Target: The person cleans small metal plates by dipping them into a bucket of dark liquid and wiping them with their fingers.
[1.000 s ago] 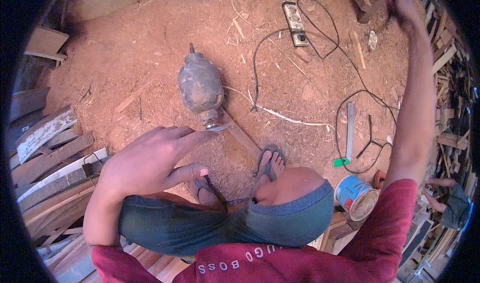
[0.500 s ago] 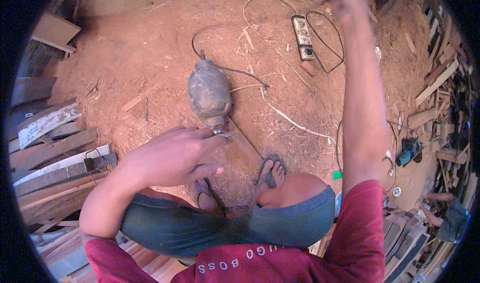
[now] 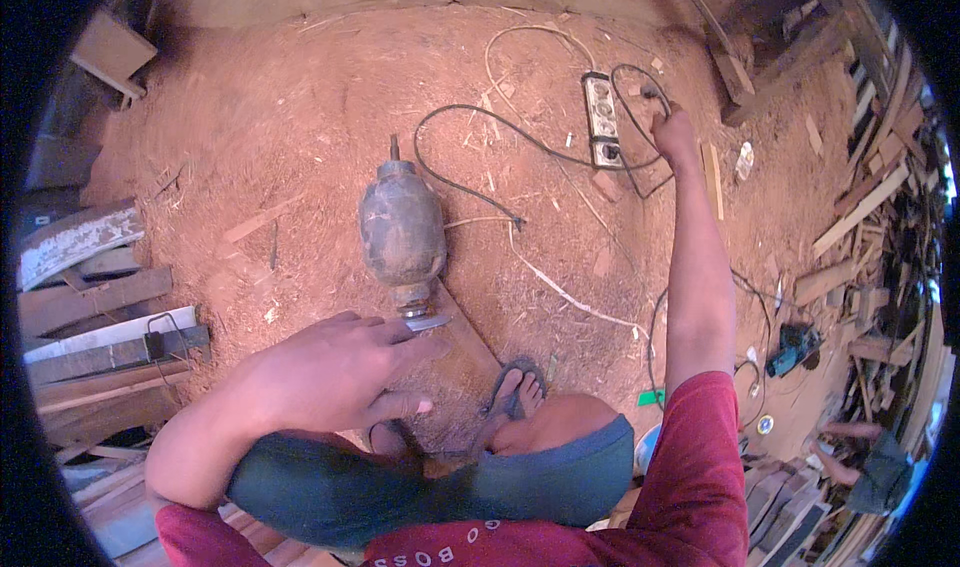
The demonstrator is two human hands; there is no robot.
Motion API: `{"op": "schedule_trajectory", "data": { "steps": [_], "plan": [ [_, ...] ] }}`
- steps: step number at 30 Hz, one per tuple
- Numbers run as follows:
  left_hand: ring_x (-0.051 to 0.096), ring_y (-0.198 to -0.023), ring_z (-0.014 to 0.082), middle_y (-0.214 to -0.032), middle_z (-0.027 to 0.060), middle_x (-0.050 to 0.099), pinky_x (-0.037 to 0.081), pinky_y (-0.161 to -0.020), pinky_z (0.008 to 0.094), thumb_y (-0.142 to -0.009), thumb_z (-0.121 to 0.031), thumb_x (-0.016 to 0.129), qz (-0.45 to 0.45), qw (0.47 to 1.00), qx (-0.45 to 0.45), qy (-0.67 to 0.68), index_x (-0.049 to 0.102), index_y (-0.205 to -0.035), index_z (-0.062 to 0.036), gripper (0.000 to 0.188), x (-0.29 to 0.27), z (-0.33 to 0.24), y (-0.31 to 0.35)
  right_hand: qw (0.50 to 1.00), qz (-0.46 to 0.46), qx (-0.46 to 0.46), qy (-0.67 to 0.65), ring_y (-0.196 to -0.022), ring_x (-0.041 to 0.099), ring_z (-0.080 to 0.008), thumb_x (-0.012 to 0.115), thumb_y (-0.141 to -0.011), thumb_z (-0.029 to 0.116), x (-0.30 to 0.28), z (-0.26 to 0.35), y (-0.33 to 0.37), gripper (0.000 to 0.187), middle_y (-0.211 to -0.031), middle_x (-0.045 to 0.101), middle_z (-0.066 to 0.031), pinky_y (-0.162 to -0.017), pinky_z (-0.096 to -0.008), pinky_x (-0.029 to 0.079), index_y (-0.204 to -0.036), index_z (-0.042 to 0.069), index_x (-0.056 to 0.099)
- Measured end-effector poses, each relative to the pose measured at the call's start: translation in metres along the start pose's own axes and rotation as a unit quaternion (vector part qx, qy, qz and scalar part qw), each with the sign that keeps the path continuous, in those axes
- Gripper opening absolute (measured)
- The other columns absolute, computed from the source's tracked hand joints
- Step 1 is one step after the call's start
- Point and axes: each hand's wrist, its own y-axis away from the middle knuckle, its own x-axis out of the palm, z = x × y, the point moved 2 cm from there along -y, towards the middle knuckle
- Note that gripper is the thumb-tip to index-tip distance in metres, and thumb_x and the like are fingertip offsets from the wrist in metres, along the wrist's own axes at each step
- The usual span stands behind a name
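Observation:
My right hand point(image 3: 676, 137) is stretched far forward, its fingers closed on a dark cord point(image 3: 640, 147) beside the power strip point(image 3: 601, 117). A small dark end, perhaps a plug, shows just beyond the fingers. My left hand point(image 3: 320, 372) hovers palm down over my knee, thumb apart and fingers loosely stretched, holding nothing I can see. Just past its fingertips lies a rounded grey electric motor point(image 3: 402, 229) with a thin metal disc point(image 3: 428, 322) on its near end. A bare shaft sticks out of the motor's far end.
A wooden board point(image 3: 465, 322) lies under the motor, near my sandalled feet. Cables and a pale cord point(image 3: 565, 297) cross the sawdust-covered ground. Stacked planks point(image 3: 110, 302) stand at left; wood offcuts, a teal power tool point(image 3: 795, 349) and another person's limbs point(image 3: 845, 452) are at right.
My right hand has come down and nearer, beside the power strip. The dark cord now runs in a loop from near the motor to the strip. My left hand has barely moved.

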Motion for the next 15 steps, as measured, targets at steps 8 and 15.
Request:
{"op": "schedule_trajectory", "data": {
  "steps": [8, 15],
  "plan": [
    [0.060, -0.100, 0.0365, -0.106, 0.0184, 0.062, 0.046, -0.088, 0.0444, -0.089, -0.042, 0.057, 0.016, 0.998, -0.054, 0.000, 0.050, -0.129, -0.0079, 0.053, 0.002, 0.013, 0.018, 0.987, 0.159, -0.015, -0.020, -0.077, 0.068, -0.0291, 0.064, -0.084, 0.035, 0.049, 0.017, -0.011, 0.031, -0.084, 0.070, -0.0153, -0.072, -0.0371, 0.051, -0.090, 0.005, 0.072],
    [0.060, -0.099, 0.0361, -0.113, 0.0172, 0.061, 0.046, -0.090, 0.0436, -0.088, -0.045, 0.057, 0.031, 0.994, -0.095, 0.036, 0.051, -0.128, -0.0085, 0.054, -0.004, 0.020, 0.020, 0.981, 0.186, -0.045, 0.028, -0.076, 0.068, -0.0281, 0.067, -0.081, 0.034, 0.086, 0.022, -0.014, 0.029, -0.083, 0.070, -0.0159, -0.072, -0.0376, 0.052, -0.087, 0.006, 0.072]
  ]
}}
